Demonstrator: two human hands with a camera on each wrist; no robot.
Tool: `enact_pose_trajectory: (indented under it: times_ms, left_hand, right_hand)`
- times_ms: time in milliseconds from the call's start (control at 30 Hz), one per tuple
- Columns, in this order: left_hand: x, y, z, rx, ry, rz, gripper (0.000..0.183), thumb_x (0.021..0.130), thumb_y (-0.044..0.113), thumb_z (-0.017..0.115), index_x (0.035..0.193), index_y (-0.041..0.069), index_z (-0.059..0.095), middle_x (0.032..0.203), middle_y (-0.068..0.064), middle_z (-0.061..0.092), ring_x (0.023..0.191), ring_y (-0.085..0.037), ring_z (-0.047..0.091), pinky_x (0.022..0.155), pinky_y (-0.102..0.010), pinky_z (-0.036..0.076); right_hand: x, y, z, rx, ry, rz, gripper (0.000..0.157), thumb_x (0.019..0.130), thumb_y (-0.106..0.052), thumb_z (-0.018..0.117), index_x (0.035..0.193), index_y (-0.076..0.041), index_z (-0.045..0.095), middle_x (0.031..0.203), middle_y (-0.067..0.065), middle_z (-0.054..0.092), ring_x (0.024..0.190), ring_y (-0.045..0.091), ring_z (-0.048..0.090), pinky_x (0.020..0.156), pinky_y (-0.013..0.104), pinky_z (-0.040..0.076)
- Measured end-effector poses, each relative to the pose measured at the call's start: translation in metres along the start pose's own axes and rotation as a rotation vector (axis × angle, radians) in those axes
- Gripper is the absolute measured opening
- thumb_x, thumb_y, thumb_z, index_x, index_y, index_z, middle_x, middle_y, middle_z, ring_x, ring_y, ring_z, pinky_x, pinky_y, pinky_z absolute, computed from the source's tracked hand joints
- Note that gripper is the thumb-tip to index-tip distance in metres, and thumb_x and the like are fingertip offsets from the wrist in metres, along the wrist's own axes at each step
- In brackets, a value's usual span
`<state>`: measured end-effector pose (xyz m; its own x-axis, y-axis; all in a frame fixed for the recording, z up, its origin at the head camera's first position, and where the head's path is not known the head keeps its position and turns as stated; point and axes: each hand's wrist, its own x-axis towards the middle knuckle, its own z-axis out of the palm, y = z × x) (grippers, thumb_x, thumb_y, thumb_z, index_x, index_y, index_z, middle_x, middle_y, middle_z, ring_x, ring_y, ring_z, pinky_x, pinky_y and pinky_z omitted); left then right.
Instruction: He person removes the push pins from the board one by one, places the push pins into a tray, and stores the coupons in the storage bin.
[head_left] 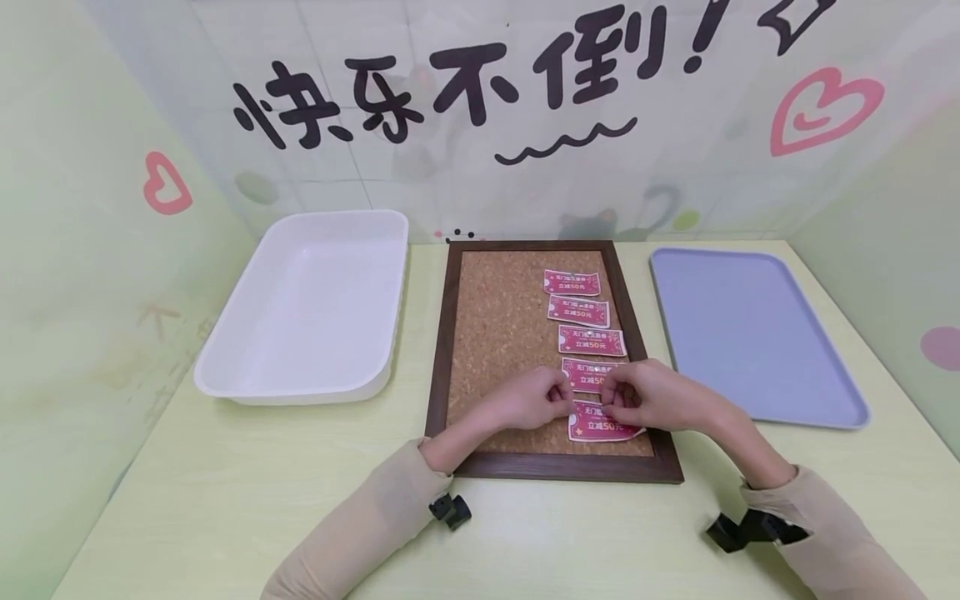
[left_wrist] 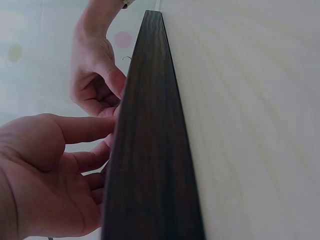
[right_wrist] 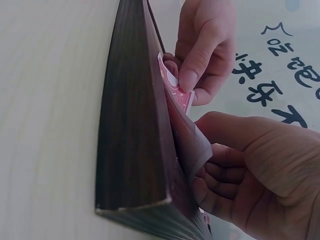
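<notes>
A brown-framed corkboard [head_left: 495,333] bears a column of pink paper coupons near its right side. Small pale pins show at the upper middle of some, such as the third coupon [head_left: 573,342]. The lowest coupon [head_left: 588,432] has both hands at it. My left hand [head_left: 534,402] pinches its left end between thumb and fingers. At its upper edge, my right hand [head_left: 652,396] has thumb and forefinger brought close together; what lies between these fingertips is hidden. In the right wrist view, the coupon's near end [right_wrist: 192,145] curls away from the board.
To the left of the corkboard stands a deep white bin [head_left: 300,308]. A flat lavender tray [head_left: 750,333] lies to its right. All sit on a pale wooden table [head_left: 555,533], with printed wall panels [head_left: 450,183] behind and at both sides.
</notes>
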<state>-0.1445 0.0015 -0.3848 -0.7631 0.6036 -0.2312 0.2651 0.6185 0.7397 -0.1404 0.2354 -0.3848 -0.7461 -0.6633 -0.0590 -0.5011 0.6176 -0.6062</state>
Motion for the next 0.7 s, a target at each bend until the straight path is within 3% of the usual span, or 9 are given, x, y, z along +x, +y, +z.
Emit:
enact_pose_trajectory:
  times_ms: [700]
  left_hand:
    - [-0.0002, -0.0009, -0.0002, -0.014, -0.003, 0.013, 0.017, 0.099, 0.016, 0.067, 0.083, 0.011, 0.064, 0.068, 0.002, 0.055, 0.060, -0.010, 0.047, 0.056, -0.021, 0.037]
  right_hand:
    - [0.0004, 0.0021, 0.0004, 0.007, 0.016, 0.008, 0.013, 0.083, -0.005, 0.075, 0.083, -0.012, 0.064, 0.069, -0.011, 0.056, 0.061, 0.002, 0.051, 0.054, 0.023, 0.048]
